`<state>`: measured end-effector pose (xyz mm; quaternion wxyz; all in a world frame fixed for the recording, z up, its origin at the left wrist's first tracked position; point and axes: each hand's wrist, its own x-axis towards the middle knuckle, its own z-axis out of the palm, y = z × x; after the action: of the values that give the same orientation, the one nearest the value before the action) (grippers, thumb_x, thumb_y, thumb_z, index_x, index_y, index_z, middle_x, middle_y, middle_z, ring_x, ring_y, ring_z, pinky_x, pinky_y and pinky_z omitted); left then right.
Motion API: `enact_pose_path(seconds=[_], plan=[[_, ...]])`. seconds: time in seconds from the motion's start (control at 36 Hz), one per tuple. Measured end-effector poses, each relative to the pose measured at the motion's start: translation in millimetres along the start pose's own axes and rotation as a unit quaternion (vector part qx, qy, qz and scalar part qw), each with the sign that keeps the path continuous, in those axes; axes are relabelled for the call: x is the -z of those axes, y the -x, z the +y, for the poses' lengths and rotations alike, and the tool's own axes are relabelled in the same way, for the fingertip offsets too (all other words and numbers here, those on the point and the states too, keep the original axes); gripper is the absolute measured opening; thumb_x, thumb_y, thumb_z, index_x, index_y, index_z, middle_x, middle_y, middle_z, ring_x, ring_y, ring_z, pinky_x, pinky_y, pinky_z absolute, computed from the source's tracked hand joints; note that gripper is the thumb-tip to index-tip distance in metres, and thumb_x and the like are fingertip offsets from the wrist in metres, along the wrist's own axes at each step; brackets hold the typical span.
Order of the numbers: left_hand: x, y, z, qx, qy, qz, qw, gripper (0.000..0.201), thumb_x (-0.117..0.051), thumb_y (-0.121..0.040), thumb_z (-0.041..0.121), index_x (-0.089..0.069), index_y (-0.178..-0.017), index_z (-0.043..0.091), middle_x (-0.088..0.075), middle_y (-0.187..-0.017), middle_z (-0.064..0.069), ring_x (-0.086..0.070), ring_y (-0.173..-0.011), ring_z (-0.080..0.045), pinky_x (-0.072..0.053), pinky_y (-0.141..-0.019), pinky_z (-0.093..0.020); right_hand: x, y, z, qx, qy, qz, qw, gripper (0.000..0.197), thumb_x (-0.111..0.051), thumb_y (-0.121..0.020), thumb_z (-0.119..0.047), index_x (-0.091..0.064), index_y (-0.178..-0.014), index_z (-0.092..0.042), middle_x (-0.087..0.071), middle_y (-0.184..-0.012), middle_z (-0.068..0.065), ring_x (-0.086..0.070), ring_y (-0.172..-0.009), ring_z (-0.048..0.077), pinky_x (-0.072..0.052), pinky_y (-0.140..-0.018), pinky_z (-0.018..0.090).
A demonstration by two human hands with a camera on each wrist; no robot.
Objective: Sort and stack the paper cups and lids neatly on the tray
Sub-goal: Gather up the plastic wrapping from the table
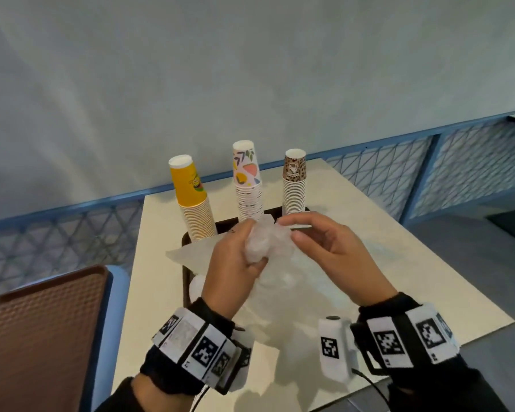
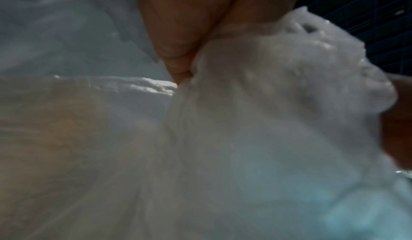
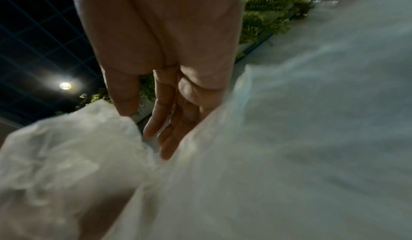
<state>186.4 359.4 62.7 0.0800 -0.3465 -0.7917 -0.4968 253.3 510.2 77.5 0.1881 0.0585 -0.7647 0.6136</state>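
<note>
Head view: three upside-down cup stacks stand at the far edge of the dark tray (image 1: 186, 263); yellow stack (image 1: 194, 200) at left, patterned stack (image 1: 248, 185) in the middle, leopard-print stack (image 1: 294, 182) at right; the cups look already sorted. A clear plastic bag (image 1: 280, 272) lies over the near part of the tray and the pale table (image 1: 399, 278); what it holds cannot be made out, though lids are a fair guess from the task.

Left hand (image 1: 235, 260): fingers curled tight around the gathered neck of the bag, clamped on it. Right hand (image 1: 324, 251): fingers loosely extended at the bunched plastic, forefinger and thumb near its top; whether they pinch the film cannot be told from the head view.

Step in hand, as judged: opening the bag to get at its contents; next move calls for the right fingers to find the loose edge and part it while the left keeps the neck steady; thin film, likely to slip.

View differences: left wrist view shows only the crumpled neck (image 2: 278, 85) against the fingers (image 2: 178, 32), blurred; right wrist view shows the fingers (image 3: 169, 120) straight and apart, lying beside the film (image 3: 67, 155) without gripping it, plus greenery (image 3: 274, 11) and a ceiling lamp (image 3: 65, 85) unseen elsewhere; only the head view shows stacks, tray, and a second brown tray (image 1: 42, 337) at left.
</note>
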Motion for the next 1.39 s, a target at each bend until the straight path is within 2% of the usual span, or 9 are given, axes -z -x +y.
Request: enact_pose_path(seconds=[0.11,0.19,0.28,0.36,0.5,0.78,1.0,1.22,1.39], plan=[[-23.5,-21.5,3.4,0.029,-0.020,0.013,0.999,0.025,-0.067,-0.076,0.002,-0.052,-0.088,0.018,-0.058,-0.086,0.000,-0.052,-0.081,-0.017,-0.039,-0.070,-0.024,55.8,-1.7,34.9,-0.003,0.041,0.171,0.984,0.019,-0.050,-0.091,-0.027,-0.061,-0.105,-0.024,-0.064,-0.112,-0.004,-0.062,-0.101,0.009,-0.047,-0.085,0.016],[-36.2,-39.1,4.2,0.053,-0.028,0.029,0.998,0.031,-0.066,-0.076,0.009,-0.058,-0.106,0.007,-0.065,-0.102,-0.008,-0.059,-0.096,-0.025,-0.048,-0.086,-0.040,93.7,-0.8,92.1,-0.070,0.110,0.271,0.954,0.025,-0.047,-0.090,-0.009,-0.057,-0.092,-0.032,-0.061,-0.108,-0.001,-0.061,-0.097,0.020,-0.042,-0.083,0.023],[-47.4,-54.0,8.8,0.059,-0.027,0.050,0.997,0.039,-0.066,-0.074,0.010,-0.058,-0.112,0.007,-0.066,-0.106,-0.010,-0.059,-0.100,-0.027,-0.048,-0.090,-0.040,116.4,8.4,152.7,-0.215,0.264,0.141,0.930,0.036,-0.047,-0.086,0.005,-0.054,-0.109,-0.022,-0.053,-0.121,0.011,-0.057,-0.106,0.026,-0.042,-0.091,0.029],[-57.8,-67.3,8.6,0.059,-0.024,0.062,0.996,0.040,-0.064,-0.071,0.014,-0.059,-0.109,0.007,-0.066,-0.104,-0.009,-0.060,-0.098,-0.025,-0.045,-0.084,-0.032,115.6,20.1,193.1,-0.338,0.352,-0.072,0.870,0.058,-0.061,-0.084,-0.018,-0.035,-0.136,-0.021,-0.035,-0.139,0.013,-0.046,-0.124,0.031,-0.039,-0.104,0.033],[-78.2,-85.6,0.1,0.081,-0.035,0.084,0.992,0.034,-0.067,-0.077,0.004,-0.059,-0.109,0.007,-0.066,-0.106,-0.010,-0.061,-0.101,-0.027,-0.049,-0.091,-0.040,98.9,28.9,217.5,-0.357,0.466,-0.187,0.787,0.089,-0.068,-0.073,-0.042,-0.017,-0.144,-0.026,-0.017,-0.147,0.007,-0.021,-0.134,0.032,-0.037,-0.106,0.040],[-110.0,-105.9,-5.6,0.125,-0.047,0.127,0.983,0.033,-0.065,-0.077,0.018,-0.057,-0.108,0.009,-0.065,-0.105,-0.009,-0.060,-0.101,-0.028,-0.049,-0.091,-0.043,133.4,-5.3,209.1,-0.277,0.415,-0.180,0.848,0.028,-0.042,-0.092,-0.019,-0.062,-0.109,-0.010,-0.064,-0.117,0.013,-0.058,-0.111,0.025,-0.036,-0.077,0.025],[-93.9,-110.0,-9.4,0.132,-0.101,0.150,0.975,0.038,-0.066,-0.077,0.000,-0.054,-0.114,-0.001,-0.061,-0.111,-0.019,-0.057,-0.104,-0.035,-0.045,-0.093,-0.044,161.8,-46.0,131.3,-0.203,0.329,-0.138,0.912,0.029,-0.050,-0.089,-0.018,-0.050,-0.060,-0.017,-0.052,-0.065,-0.006,-0.043,-0.061,0.006,-0.033,-0.058,0.016],[-76.4,-116.0,-1.0,0.109,-0.113,0.149,0.976,0.050,-0.067,-0.076,-0.002,-0.052,-0.123,0.003,-0.057,-0.122,-0.015,-0.052,-0.114,-0.030,-0.040,-0.097,-0.035,185.3,-55.9,55.8,-0.104,0.132,0.178,0.969,0.026,-0.047,-0.093,-0.017,-0.058,-0.070,-0.020,-0.050,-0.064,0.005,-0.043,-0.060,0.019,-0.034,-0.057,0.029],[-81.2,-109.0,0.7,0.058,-0.070,0.075,0.993,0.054,-0.068,-0.077,0.004,-0.051,-0.126,0.017,-0.058,-0.123,0.002,-0.052,-0.114,-0.011,-0.039,-0.101,-0.022,141.1,-46.6,37.1,-0.012,0.098,0.122,0.988,0.013,-0.054,-0.090,-0.020,-0.060,-0.080,-0.025,-0.058,-0.104,-0.012,-0.056,-0.088,0.002,-0.044,-0.071,0.008]])
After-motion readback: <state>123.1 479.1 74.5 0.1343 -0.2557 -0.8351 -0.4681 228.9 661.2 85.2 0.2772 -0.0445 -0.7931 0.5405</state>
